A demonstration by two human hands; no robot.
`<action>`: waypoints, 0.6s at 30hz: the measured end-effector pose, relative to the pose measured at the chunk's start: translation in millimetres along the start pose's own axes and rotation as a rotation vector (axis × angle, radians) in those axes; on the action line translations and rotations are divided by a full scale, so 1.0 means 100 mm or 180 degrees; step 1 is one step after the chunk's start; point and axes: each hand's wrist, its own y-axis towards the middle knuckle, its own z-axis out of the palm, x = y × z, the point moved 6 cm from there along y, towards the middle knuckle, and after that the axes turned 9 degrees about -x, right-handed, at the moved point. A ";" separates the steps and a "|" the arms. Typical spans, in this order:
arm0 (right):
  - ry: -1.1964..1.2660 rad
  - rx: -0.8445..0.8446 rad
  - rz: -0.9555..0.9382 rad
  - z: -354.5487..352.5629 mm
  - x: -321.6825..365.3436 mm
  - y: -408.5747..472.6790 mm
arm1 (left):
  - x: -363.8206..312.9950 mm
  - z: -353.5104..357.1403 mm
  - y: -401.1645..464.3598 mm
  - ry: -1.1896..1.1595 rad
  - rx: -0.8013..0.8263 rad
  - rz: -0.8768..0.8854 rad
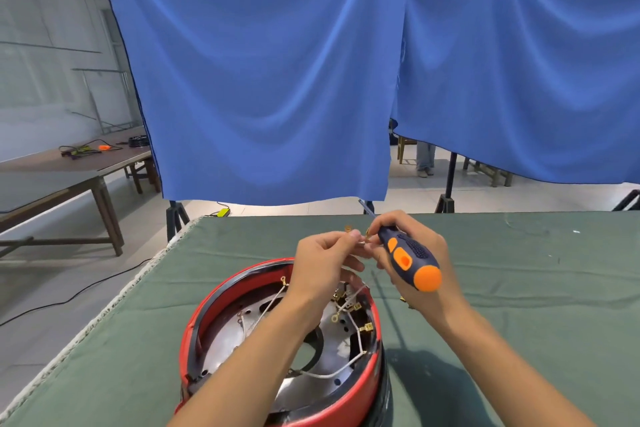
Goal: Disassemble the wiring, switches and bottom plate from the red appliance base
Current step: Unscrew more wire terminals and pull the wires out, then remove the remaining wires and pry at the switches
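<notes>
And here the red appliance base (277,350) is seen upturned on the green table cloth (502,288), low in the view at about 6 o'clock, its open underside turned up to the camera. Inside it a silvery bottom plate (322,357) is visible, with white wiring (343,369) looped across it and brass terminals (349,308) bunched at the plate's 1 o'clock edge.

Both hands are raised above the base, at 12 o'clock from it. The left hand (325,260) is closed in a pinch: a small brass connector (360,236) is held between thumb and fingertips, with a ring terminal (347,228) standing up just above. The right hand (412,253) is curled around a screwdriver (410,258) (dark blue handle, orange inserts, orange butt cap), and the same connector is also pinched by its thumb and forefinger. The screwdriver's butt points down toward 5 o'clock; its shaft (367,207) is glimpsed poking out past the knuckles toward 11 o'clock. Whether the connector is joined to the wiring below cannot be told, since the strand is hidden by the fingers.

Behind the table, 2 blue curtains (270,80) are hung across the room. At 9 o'clock, wooden tables (69,170) are seen with cables on top.
</notes>
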 end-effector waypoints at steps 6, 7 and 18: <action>-0.0140 -0.0360 0.0116 -0.31 0.01 0.15 | 0.00 -0.15 0.01 0.1231 -0.0325 0.0623; -0.0231 -0.0440 0.0171 -0.41 -0.02 0.21 | 0.00 -0.15 0.01 0.1635 -0.0269 0.0784; -0.1316 0.0213 0.1057 -0.57 -0.73 -0.10 | 0.11 0.00 -0.01 0.3625 0.0556 0.1033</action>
